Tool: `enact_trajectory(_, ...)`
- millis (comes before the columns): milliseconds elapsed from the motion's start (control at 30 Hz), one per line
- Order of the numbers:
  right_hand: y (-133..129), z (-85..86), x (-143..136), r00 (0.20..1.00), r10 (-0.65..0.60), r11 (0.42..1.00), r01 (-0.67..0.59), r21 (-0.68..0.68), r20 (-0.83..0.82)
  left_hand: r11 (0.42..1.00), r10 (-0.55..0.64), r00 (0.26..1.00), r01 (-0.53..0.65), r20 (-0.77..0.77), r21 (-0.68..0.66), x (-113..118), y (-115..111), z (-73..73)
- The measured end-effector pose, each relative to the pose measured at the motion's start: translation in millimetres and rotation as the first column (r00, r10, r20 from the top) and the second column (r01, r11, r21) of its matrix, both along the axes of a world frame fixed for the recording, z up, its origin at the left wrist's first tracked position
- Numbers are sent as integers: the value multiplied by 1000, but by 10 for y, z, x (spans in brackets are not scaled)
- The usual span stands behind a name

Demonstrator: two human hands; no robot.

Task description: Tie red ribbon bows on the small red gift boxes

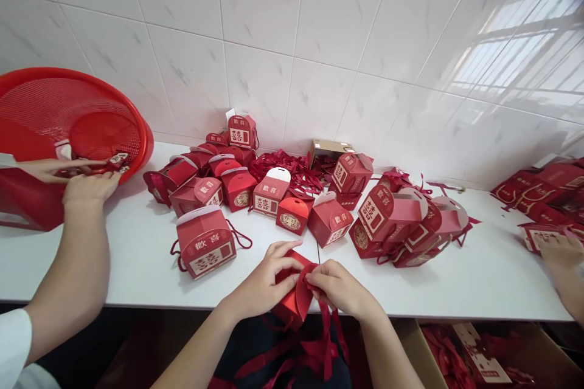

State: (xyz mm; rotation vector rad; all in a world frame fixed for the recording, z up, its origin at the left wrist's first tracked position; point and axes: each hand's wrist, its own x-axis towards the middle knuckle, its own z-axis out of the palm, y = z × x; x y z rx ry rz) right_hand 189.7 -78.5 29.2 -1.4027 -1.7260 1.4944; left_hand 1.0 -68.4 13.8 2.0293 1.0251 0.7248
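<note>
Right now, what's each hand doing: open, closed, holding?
Left hand: holding the red box.
Right hand: closed at the box flap; whether it grips ribbon can't be told.

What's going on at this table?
A person holds a small red box over the front edge of the white table. The left hand steadies it; the right hand pinches at its flap, with dark red ribbon hanging below. Folded red boxes stand behind. At left, another person's hand is at a red basket.
</note>
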Motion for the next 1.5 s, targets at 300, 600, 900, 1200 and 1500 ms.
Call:
enact_trajectory(300,-145,82,2,939,-245,883,112,457,243,995,92,995,-94,31,36,73,-29,36)
enact_trajectory(600,0,173,-150,991,-128,863,127,489,-32,972,200,968,-215,151,93,38,-108,160)
enact_trajectory(900,-912,690,435,744,-229,453,653,607,-628,939,339,932,-344,129,21,-152,-215,-140)
enact_trajectory(1200,-32,106,-473,967,-238,870,254,423,-91,819,557,668,-343,493,-460,-71,-203,-270)
enact_trajectory(1500,58,-42,-495,975,-211,901,222,373,-70,831,535,681,-321,499,-454,-60,-242,-254)
